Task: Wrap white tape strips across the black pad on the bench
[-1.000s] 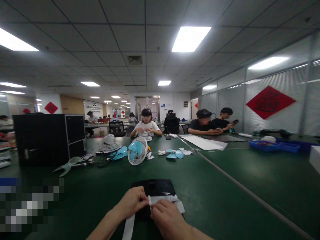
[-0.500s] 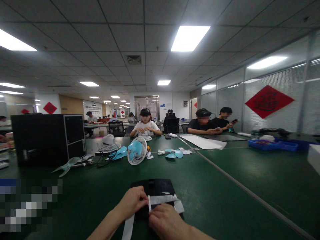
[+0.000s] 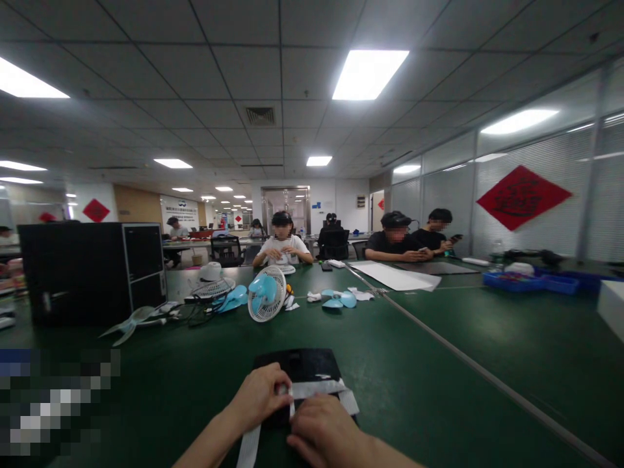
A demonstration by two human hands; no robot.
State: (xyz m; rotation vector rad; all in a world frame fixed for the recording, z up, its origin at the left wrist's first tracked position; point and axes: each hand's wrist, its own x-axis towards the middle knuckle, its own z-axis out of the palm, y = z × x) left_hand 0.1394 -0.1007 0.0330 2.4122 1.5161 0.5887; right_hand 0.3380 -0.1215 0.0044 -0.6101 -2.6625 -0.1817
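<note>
A flat black panel-like object (image 3: 312, 361) lies on the green table before me. Across it runs a flat white strip (image 3: 319, 389), with one end angled down at the right and a long tail hanging toward me at the left. My left hand (image 3: 260, 393) pinches a folded part of the strip near the panel's middle. Just to the right, my right hand (image 3: 329, 426) has curled fingers on the strip's lower fold, and its fingertips are partly hidden. Both hands cover the panel's lower part.
A fan head with blue blades (image 3: 267, 294) stands on the table ahead, beside loose blue blades (image 3: 340, 299) and cables. A black computer case (image 3: 78, 273) is at the left. White sheet (image 3: 397, 275) and blue trays (image 3: 511, 282) lie to the right. Several people sit beyond.
My right hand's fingers have shifted down along the folded strip and curled more, with the thumb now lower. My left hand keeps its pinch, its fingers bending slightly. The panel stays in place.
</note>
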